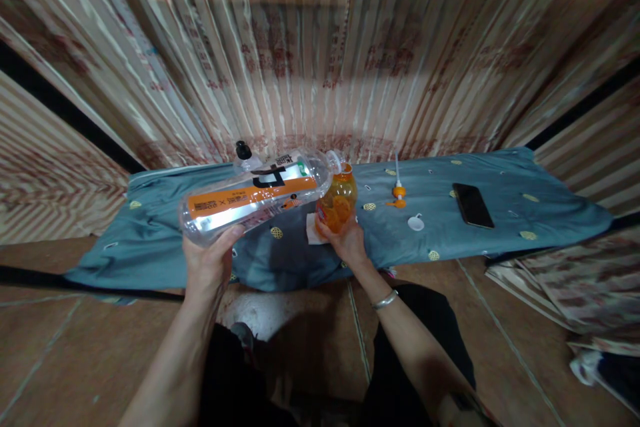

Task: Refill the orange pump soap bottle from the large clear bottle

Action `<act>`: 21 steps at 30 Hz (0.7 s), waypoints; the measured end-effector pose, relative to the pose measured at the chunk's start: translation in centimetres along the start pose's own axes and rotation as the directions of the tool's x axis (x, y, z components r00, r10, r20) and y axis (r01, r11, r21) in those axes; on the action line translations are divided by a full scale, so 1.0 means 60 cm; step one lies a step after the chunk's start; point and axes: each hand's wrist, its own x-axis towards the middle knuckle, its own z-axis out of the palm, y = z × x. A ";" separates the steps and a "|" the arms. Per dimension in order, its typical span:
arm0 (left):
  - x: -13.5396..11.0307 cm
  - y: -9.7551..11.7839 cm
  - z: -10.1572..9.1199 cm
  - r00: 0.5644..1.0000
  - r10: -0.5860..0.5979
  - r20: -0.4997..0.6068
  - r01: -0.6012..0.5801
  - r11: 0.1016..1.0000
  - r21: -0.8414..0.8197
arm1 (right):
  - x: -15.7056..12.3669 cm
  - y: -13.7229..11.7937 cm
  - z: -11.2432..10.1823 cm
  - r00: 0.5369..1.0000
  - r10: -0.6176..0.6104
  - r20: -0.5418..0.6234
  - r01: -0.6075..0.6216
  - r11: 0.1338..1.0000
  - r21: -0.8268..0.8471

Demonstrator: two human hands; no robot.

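My left hand (pixel 210 261) grips the base of a big clear plastic bottle (pixel 255 197) with an orange and white label. The bottle is tipped on its side, its open mouth over the small orange bottle (pixel 337 201). My right hand (pixel 346 239) is wrapped round the bottom of that small orange bottle, which stands upright on the blue-grey cloth (pixel 505 227). A white paper scrap (pixel 313 230) lies just left of it.
On the cloth lie a black phone (pixel 473 205), a white cap (pixel 416 221), and an orange pump nozzle with a white tube (pixel 399 190). A small clear bottle with a black cap (pixel 245 155) stands behind the big bottle. Striped curtains hang behind.
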 end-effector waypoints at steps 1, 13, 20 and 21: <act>0.000 0.000 0.000 1.000 -0.001 0.001 0.001 1.000 -0.003 | 0.000 0.001 0.000 1.000 0.004 0.003 -0.004 1.000 0.001; -0.002 -0.003 0.004 1.000 0.013 -0.018 -0.014 1.000 -0.023 | 0.000 -0.007 -0.002 0.999 0.040 0.008 -0.039 0.999 -0.028; -0.002 -0.002 0.004 1.000 0.018 -0.017 -0.018 1.000 -0.020 | -0.001 0.003 0.004 1.000 0.003 -0.028 -0.003 1.000 -0.003; -0.002 -0.002 0.004 1.000 0.014 -0.019 -0.014 1.000 -0.023 | -0.001 0.004 0.005 1.000 0.003 -0.029 -0.003 1.000 0.000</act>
